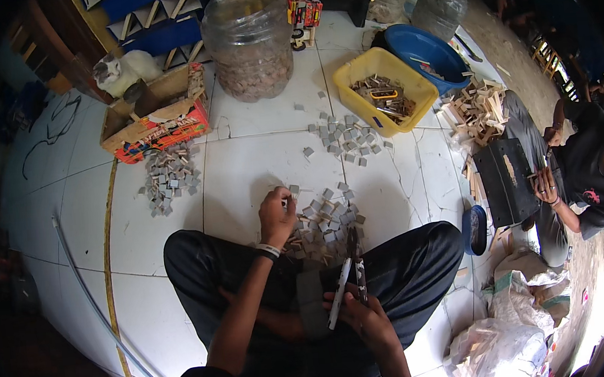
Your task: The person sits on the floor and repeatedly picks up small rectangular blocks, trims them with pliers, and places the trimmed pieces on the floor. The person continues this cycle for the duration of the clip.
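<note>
My left hand [276, 218], fingers curled, reaches a small grey block [294, 189] at its fingertips (whether they pinch it or merely touch it, I cannot tell), with the near heap [328, 219] of similar blocks just to its right, between my knees. My right hand [368, 322], nearer my body, is wrapped around a white strip [340, 294] and a dark strip [360, 279], both pointing toward that heap. Beyond both grips lie the far heap [346, 138], the yellow tub [362, 108] and, farther left, a box [166, 132].
</note>
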Motion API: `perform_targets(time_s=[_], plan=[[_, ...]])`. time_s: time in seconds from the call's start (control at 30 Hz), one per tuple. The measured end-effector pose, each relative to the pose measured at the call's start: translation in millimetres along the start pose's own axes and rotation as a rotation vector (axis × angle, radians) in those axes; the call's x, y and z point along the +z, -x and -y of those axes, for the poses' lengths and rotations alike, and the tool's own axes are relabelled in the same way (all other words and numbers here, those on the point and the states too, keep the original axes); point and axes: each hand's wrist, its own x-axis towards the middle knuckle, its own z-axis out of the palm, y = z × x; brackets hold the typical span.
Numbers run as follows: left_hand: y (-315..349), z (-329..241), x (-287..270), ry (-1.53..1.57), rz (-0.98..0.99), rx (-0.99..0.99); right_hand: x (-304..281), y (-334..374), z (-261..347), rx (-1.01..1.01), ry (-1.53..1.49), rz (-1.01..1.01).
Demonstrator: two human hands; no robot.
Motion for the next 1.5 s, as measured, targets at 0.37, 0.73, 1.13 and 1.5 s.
perform_targets(time_s=[0.37, 0.73, 1.13, 1.5], plan=[[53.0, -87.9, -71.3, 0.718, 0.091, -0.233, 22.9, -1.6, -19.3, -0.213, 0.489, -0.031], [76.7, -105.3, -68.3, 0.825, 0.048, -0.271, 42.0, 8.7, -1.3, -0.271, 0.729, -0.062], [77.1, -102.3, -70.7, 0.84, 0.056, -0.295, 45.2, 8.6, -8.9, -0.364, 0.768, -0.121], [86.3, -102.5, -66.4, 0.963, -0.159, -0.322, 50.8, -1.9, -19.7, -0.509, 0.988, -0.063]])
